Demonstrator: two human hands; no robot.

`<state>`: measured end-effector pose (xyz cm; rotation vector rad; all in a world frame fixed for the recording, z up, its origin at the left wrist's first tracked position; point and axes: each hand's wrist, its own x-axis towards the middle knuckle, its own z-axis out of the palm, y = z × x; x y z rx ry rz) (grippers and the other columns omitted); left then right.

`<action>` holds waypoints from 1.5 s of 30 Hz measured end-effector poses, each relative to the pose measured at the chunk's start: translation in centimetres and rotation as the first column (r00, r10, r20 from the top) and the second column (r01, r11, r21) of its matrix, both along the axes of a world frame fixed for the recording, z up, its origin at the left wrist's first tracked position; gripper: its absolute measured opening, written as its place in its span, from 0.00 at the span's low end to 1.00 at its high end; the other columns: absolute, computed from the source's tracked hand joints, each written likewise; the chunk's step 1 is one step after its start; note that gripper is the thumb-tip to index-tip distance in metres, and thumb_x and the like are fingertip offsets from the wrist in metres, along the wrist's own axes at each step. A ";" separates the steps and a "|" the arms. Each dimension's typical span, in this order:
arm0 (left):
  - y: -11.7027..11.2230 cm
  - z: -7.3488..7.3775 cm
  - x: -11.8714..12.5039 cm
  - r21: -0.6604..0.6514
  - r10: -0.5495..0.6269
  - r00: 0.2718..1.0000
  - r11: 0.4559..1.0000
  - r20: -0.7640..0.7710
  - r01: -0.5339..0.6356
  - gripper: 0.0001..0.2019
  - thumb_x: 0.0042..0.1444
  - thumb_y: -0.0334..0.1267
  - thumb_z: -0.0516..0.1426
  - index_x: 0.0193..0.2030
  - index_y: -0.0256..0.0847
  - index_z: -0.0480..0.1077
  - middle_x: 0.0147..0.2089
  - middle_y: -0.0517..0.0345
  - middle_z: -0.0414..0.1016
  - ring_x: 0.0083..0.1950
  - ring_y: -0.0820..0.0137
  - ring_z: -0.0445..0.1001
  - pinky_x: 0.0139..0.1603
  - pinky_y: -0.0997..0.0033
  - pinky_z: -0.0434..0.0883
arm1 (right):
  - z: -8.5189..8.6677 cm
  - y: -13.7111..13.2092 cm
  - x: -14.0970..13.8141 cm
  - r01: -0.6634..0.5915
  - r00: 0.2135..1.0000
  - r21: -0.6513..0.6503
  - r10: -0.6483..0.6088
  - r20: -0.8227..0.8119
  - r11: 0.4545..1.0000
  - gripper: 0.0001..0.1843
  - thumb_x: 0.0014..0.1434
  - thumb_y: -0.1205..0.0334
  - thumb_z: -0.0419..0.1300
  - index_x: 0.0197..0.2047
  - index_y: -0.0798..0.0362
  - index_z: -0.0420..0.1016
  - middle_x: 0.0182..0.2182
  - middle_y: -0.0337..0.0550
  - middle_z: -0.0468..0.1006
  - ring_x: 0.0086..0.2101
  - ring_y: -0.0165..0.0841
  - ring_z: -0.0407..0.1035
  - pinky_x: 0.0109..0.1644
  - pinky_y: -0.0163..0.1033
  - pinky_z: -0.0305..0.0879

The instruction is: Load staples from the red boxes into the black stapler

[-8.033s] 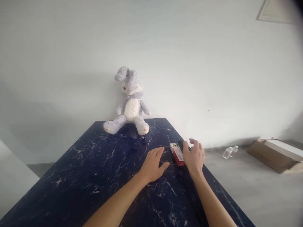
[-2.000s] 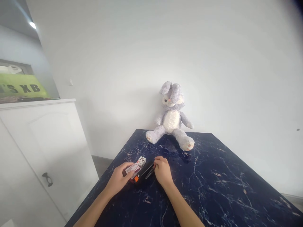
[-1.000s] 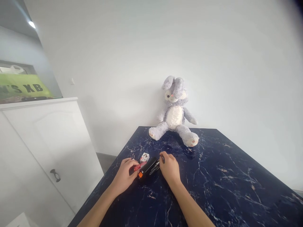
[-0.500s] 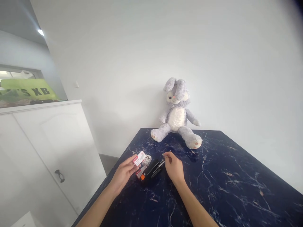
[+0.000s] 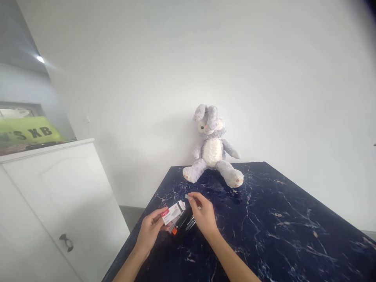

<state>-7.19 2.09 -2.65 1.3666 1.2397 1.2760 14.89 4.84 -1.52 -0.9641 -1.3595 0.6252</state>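
White-and-red box [image 5: 172, 213] pinched in left hand [image 5: 149, 228], end apparently opened; right hand [image 5: 203, 215] pinches small pale piece [image 5: 187, 196], outside box.

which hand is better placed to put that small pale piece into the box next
Probably the right hand: it pinches the small pale piece close to the red and white box, which the left hand holds.
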 end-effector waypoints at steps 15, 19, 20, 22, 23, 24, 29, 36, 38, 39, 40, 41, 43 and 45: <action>-0.7 0.8 0.8 -0.009 0.048 0.988 0.999 0.146 -0.047 0.22 0.53 0.49 0.65 0.51 0.39 0.76 0.45 0.49 0.80 0.38 0.63 0.79 0.41 0.64 0.78 | 0.4 -0.3 -1.9 -0.124 0.992 -0.061 0.122 -0.033 0.990 0.13 0.60 0.53 0.60 0.41 0.50 0.80 0.35 0.43 0.81 0.33 0.35 0.74 0.38 0.37 0.70; -0.9 1.0 1.2 -0.030 0.030 0.965 0.999 0.260 -0.023 0.20 0.52 0.47 0.66 0.49 0.39 0.78 0.46 0.50 0.80 0.39 0.64 0.78 0.42 0.66 0.77 | 1.0 -0.3 -2.0 -0.125 0.988 -0.138 0.111 -0.104 0.983 0.12 0.58 0.52 0.62 0.38 0.52 0.76 0.32 0.42 0.81 0.31 0.34 0.74 0.35 0.36 0.70; -0.9 0.9 1.3 -0.033 0.032 0.957 0.999 0.290 -0.023 0.20 0.51 0.47 0.67 0.48 0.39 0.78 0.46 0.50 0.80 0.40 0.64 0.78 0.42 0.66 0.77 | 1.2 -0.4 -1.9 -0.117 0.991 -0.137 0.106 -0.081 0.984 0.11 0.58 0.53 0.62 0.36 0.52 0.76 0.31 0.41 0.81 0.30 0.34 0.74 0.35 0.36 0.69; -0.8 0.7 1.3 -0.039 0.034 0.941 0.999 0.336 -0.022 0.20 0.50 0.46 0.68 0.48 0.38 0.78 0.46 0.49 0.80 0.40 0.64 0.79 0.42 0.67 0.77 | 1.5 -0.6 -1.9 -0.084 0.996 -0.097 0.085 0.007 0.992 0.09 0.58 0.55 0.61 0.33 0.51 0.77 0.29 0.40 0.80 0.29 0.33 0.72 0.34 0.35 0.68; -0.7 0.6 1.3 -0.041 0.037 0.935 0.999 0.351 -0.025 0.20 0.50 0.46 0.69 0.48 0.38 0.78 0.45 0.49 0.80 0.40 0.64 0.79 0.42 0.67 0.77 | 1.7 -0.7 -1.9 -0.066 0.996 -0.061 0.069 0.052 0.996 0.09 0.59 0.56 0.61 0.32 0.50 0.78 0.29 0.40 0.80 0.29 0.33 0.72 0.34 0.36 0.67; -0.6 0.5 1.2 -0.042 0.043 0.930 0.999 0.365 -0.030 0.20 0.49 0.45 0.69 0.47 0.38 0.78 0.45 0.49 0.81 0.40 0.65 0.79 0.41 0.67 0.77 | 1.8 -0.8 -1.9 -0.051 0.995 -0.024 0.053 0.084 0.998 0.08 0.59 0.57 0.60 0.32 0.50 0.78 0.29 0.40 0.79 0.29 0.32 0.71 0.35 0.36 0.67; -0.4 0.3 0.8 -0.044 0.060 0.892 0.998 0.447 -0.045 0.19 0.49 0.43 0.69 0.47 0.40 0.78 0.45 0.52 0.81 0.40 0.66 0.79 0.42 0.68 0.77 | 2.0 -1.4 -3.1 -0.039 0.999 -0.027 0.039 0.009 0.999 0.11 0.61 0.57 0.57 0.36 0.49 0.81 0.37 0.44 0.79 0.32 0.33 0.73 0.38 0.36 0.70; -0.7 0.8 0.6 -0.032 -0.018 0.884 0.999 0.467 0.037 0.19 0.53 0.42 0.67 0.51 0.42 0.77 0.50 0.52 0.80 0.49 0.60 0.78 0.51 0.63 0.75 | 1.7 -2.2 -4.2 -0.075 0.995 -0.017 0.075 0.057 0.997 0.15 0.61 0.60 0.54 0.49 0.50 0.77 0.49 0.47 0.77 0.37 0.35 0.74 0.41 0.39 0.72; -0.9 1.0 0.6 -0.032 -0.037 0.888 0.998 0.458 0.057 0.20 0.53 0.41 0.67 0.53 0.42 0.76 0.53 0.51 0.79 0.52 0.59 0.77 0.53 0.62 0.74 | 1.8 -2.2 -3.9 -0.038 0.996 -0.025 0.040 0.082 0.999 0.20 0.60 0.61 0.55 0.55 0.50 0.73 0.50 0.47 0.77 0.38 0.36 0.74 0.42 0.39 0.72; -0.9 1.1 0.5 -0.029 -0.050 0.890 0.997 0.453 0.070 0.21 0.53 0.40 0.67 0.55 0.42 0.75 0.55 0.50 0.78 0.53 0.59 0.77 0.54 0.62 0.74 | 1.8 -2.2 -3.7 -0.030 0.996 -0.038 0.033 0.086 0.999 0.21 0.59 0.61 0.56 0.56 0.51 0.72 0.49 0.47 0.78 0.38 0.36 0.74 0.42 0.39 0.72; -1.0 1.2 0.5 -0.021 -0.068 0.892 0.996 0.448 0.086 0.22 0.53 0.40 0.67 0.56 0.42 0.74 0.56 0.50 0.77 0.54 0.58 0.76 0.55 0.61 0.73 | 1.9 -2.2 -3.6 -0.034 0.996 -0.066 0.040 0.082 0.997 0.21 0.58 0.61 0.57 0.54 0.51 0.73 0.47 0.47 0.79 0.38 0.36 0.75 0.41 0.39 0.72; -1.1 1.4 0.4 -0.006 -0.091 0.892 0.995 0.443 0.104 0.23 0.54 0.39 0.67 0.57 0.42 0.73 0.58 0.50 0.76 0.55 0.58 0.76 0.57 0.61 0.72 | 2.0 -2.1 -3.4 -0.054 0.996 -0.104 0.061 0.070 0.993 0.18 0.57 0.61 0.57 0.51 0.51 0.76 0.44 0.46 0.80 0.36 0.36 0.75 0.40 0.39 0.71; -1.2 1.7 0.2 0.028 -0.141 0.891 0.989 0.432 0.143 0.24 0.54 0.37 0.66 0.59 0.43 0.72 0.60 0.49 0.74 0.57 0.57 0.74 0.60 0.60 0.70 | 2.2 -1.9 -3.2 -0.123 0.991 -0.190 0.132 0.036 0.974 0.13 0.55 0.60 0.58 0.43 0.51 0.79 0.36 0.44 0.82 0.31 0.35 0.75 0.35 0.37 0.71; -1.2 1.9 0.1 0.055 -0.188 0.880 0.982 0.437 0.183 0.24 0.54 0.37 0.65 0.59 0.43 0.71 0.61 0.49 0.72 0.60 0.56 0.72 0.62 0.58 0.68 | 2.3 -1.8 -3.3 -0.197 0.980 -0.246 0.200 -0.010 0.949 0.11 0.55 0.59 0.59 0.39 0.51 0.79 0.31 0.42 0.82 0.28 0.35 0.75 0.32 0.36 0.70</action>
